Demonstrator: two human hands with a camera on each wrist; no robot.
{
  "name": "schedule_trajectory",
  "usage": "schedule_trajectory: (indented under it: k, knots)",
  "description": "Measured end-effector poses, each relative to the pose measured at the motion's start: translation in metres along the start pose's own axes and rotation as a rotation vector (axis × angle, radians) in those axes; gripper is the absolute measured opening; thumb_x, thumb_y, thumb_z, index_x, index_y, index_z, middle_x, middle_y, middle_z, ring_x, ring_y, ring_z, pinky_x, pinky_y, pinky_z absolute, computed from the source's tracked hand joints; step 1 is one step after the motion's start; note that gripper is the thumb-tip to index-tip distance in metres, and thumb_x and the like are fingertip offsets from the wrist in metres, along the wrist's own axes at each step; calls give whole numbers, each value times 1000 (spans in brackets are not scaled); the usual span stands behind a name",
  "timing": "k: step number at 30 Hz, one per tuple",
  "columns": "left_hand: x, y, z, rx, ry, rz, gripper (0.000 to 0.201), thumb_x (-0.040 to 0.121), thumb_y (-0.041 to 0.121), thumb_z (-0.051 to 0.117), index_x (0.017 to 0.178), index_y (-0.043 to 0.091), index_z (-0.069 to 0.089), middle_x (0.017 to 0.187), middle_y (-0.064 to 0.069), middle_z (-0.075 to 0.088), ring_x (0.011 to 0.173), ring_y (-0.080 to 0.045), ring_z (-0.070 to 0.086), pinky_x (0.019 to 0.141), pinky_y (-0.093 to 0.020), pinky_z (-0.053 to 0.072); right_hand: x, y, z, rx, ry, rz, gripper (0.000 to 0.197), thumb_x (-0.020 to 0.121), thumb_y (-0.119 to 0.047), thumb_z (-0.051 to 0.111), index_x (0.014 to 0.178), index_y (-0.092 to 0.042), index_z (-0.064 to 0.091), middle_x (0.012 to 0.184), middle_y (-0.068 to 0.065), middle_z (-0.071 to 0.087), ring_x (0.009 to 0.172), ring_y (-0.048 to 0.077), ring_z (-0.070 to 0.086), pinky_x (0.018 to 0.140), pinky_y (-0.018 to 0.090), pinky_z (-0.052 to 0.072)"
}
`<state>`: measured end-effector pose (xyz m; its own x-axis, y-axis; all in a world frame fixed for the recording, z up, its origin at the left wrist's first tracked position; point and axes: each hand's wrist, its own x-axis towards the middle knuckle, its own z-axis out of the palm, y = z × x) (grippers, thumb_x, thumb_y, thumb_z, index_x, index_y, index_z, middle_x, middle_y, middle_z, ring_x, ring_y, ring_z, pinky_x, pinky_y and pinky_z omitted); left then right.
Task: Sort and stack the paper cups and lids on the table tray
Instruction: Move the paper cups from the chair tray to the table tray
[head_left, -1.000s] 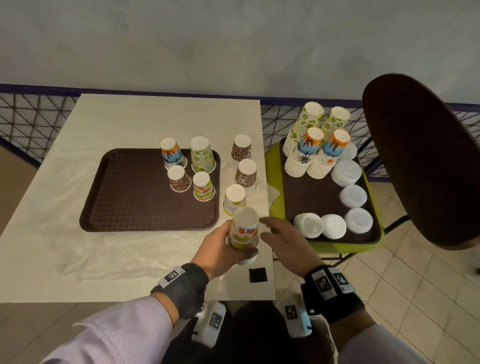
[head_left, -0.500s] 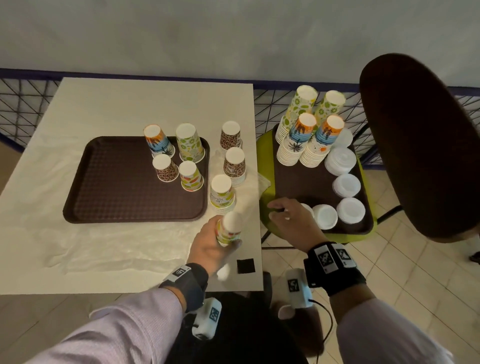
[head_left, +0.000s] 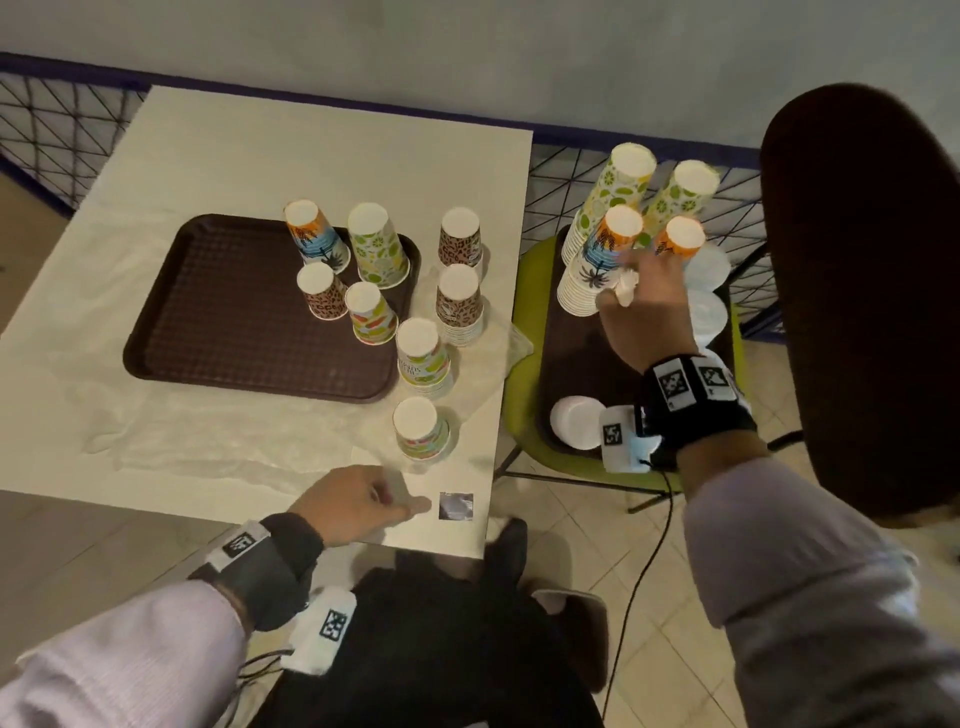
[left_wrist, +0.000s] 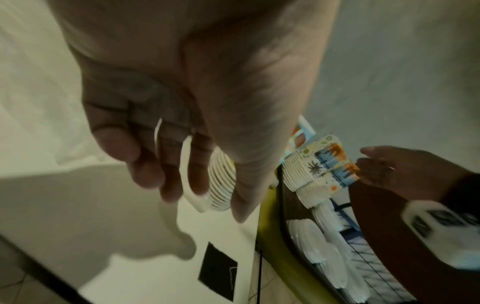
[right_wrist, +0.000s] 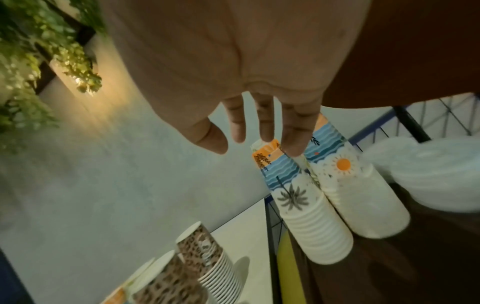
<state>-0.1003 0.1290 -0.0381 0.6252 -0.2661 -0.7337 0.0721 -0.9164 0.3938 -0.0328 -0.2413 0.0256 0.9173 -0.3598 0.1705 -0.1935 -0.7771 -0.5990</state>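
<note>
A brown tray (head_left: 218, 322) on the white table holds several upturned paper cups. Right of it stand upturned stacks: two leopard ones (head_left: 460, 301), a green-lettered one (head_left: 422, 353) and a colourful one (head_left: 421, 431). My left hand (head_left: 395, 501) rests on the table just in front of the colourful stack (left_wrist: 221, 185), fingers loosely curled, holding nothing. My right hand (head_left: 639, 280) hovers with straight fingers (right_wrist: 259, 133) at the tops of two palm-tree cup stacks (right_wrist: 306, 205) on a second brown tray (head_left: 576, 358). White lids (head_left: 574, 421) lie on that tray.
The second tray sits on a green chair seat (head_left: 524, 322) beside the table. Two tall lime-print stacks (head_left: 618, 192) stand behind the palm-tree ones. A dark chair back (head_left: 857, 286) looms at the right. A black square (head_left: 455, 505) marks the table's front corner.
My left hand set the colourful stack down on the table, let go and drew back. My right hand moved from the lids at the tray's front to the palm-tree stacks at the back.
</note>
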Motion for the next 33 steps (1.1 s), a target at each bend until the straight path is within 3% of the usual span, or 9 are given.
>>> schedule_trajectory:
  k: [3, 6, 8, 11, 14, 20, 24, 28, 33]
  knots:
    - [-6, 24, 3, 29, -65, 151, 29, 84, 60, 70, 94, 33, 66, 96, 12, 69, 90, -11, 65, 84, -30, 51, 39, 1, -4, -141, -12, 62, 64, 77, -32, 53, 138, -12, 51, 141, 18, 45, 127, 41, 44, 108, 44, 31]
    - [-9, 68, 3, -44, -69, 301, 16, 94, 47, 70, 101, 33, 66, 94, 13, 67, 82, -5, 63, 79, -24, 49, 68, 4, -4, -349, -78, 29, 71, 85, -32, 61, 150, -18, 35, 155, 15, 33, 136, 43, 34, 111, 52, 33]
    - [-5, 101, 3, -91, -37, 380, 20, 96, 43, 69, 112, 32, 64, 95, 12, 65, 82, -6, 63, 79, -24, 50, 78, 9, 0, -436, -173, -4, 71, 90, -33, 60, 153, -20, 30, 159, 13, 30, 140, 43, 29, 110, 55, 36]
    - [8, 144, 1, -183, 34, 456, 29, 97, 37, 68, 123, 30, 58, 94, 7, 66, 79, -10, 63, 77, -29, 51, 85, 20, 7, -487, -237, -53, 65, 93, -32, 58, 151, -18, 31, 153, 13, 36, 137, 42, 32, 105, 57, 42]
    - [26, 176, -2, -250, 126, 502, 36, 98, 36, 67, 129, 26, 53, 94, 5, 66, 83, -17, 64, 78, -34, 51, 85, 23, 7, -463, -231, -94, 61, 94, -33, 58, 147, -12, 36, 146, 17, 42, 130, 40, 38, 107, 50, 37]
    - [69, 218, -7, -370, 374, 424, 55, 91, 32, 77, 136, 18, 49, 102, -1, 62, 74, -13, 56, 73, -29, 43, 53, 32, 13, -214, -148, -171, 57, 88, -24, 71, 136, -3, 47, 123, 22, 55, 106, 41, 58, 90, 48, 52]
    - [100, 232, -13, -390, 419, 356, 83, 80, 35, 85, 146, 18, 37, 127, -8, 58, 104, -26, 64, 86, -33, 50, 26, 41, 9, -135, -73, -152, 53, 89, -18, 67, 138, -6, 49, 124, 24, 52, 102, 42, 59, 88, 49, 54]
    - [132, 245, -13, -340, 324, 291, 111, 71, 38, 93, 158, 16, 26, 153, -13, 44, 140, -30, 46, 113, -43, 43, 0, 60, 1, -140, -84, 5, 46, 88, -18, 64, 132, -10, 53, 132, 23, 44, 111, 43, 56, 97, 52, 51]
    - [160, 261, -13, -306, 169, 317, 127, 69, 28, 96, 165, 19, 14, 165, -6, 35, 149, -25, 36, 115, -29, 30, -15, 81, -5, -12, -73, 83, 43, 84, -21, 58, 126, -11, 51, 128, 17, 40, 102, 43, 56, 93, 53, 51]
